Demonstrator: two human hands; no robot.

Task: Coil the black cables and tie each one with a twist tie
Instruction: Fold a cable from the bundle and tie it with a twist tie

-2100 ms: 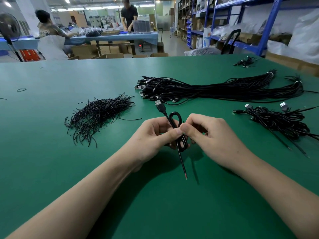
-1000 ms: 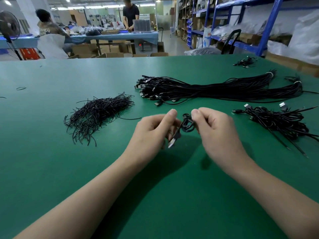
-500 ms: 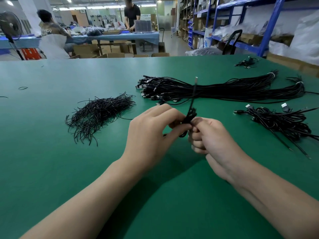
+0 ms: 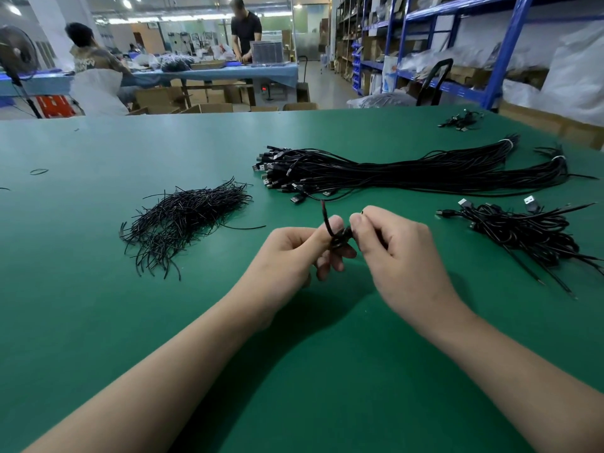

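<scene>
Black and tightly wound, the coiled cable (image 4: 340, 238) is held over the green desk (image 4: 98, 305), caught between the person's two hands near the middle of the view. The left hand (image 4: 291, 253) lies on its left side and the right hand (image 4: 397, 256) on its right. The left hand is curled, pinching the coil between thumb and forefinger, and its lower fingers fold in beneath the bundle. One loose end of the cable rises past the left thumb and leans slightly left. The right hand is curled too, with thumb and forefinger closed on the right edge of the coil. Whether a tie lies under those fingertips cannot be told, since the black strands blur together there. Both bare forearms reach in from the bottom corners of the view. To the left of the hands, well apart from them, lies a heap of twist ties (image 4: 186, 220), thin black strands fanned out on the desk. Beyond the hands a long bundle of straight cables (image 4: 408, 173) stretches across the desk, its plug ends pointing left and its far end bound with pale bands. To the right of the right hand sits a pile of tied cables (image 4: 523, 233), with several tails trailing towards the right edge. A small cluster of cables (image 4: 459, 120) rests near the desk's far right corner.
</scene>
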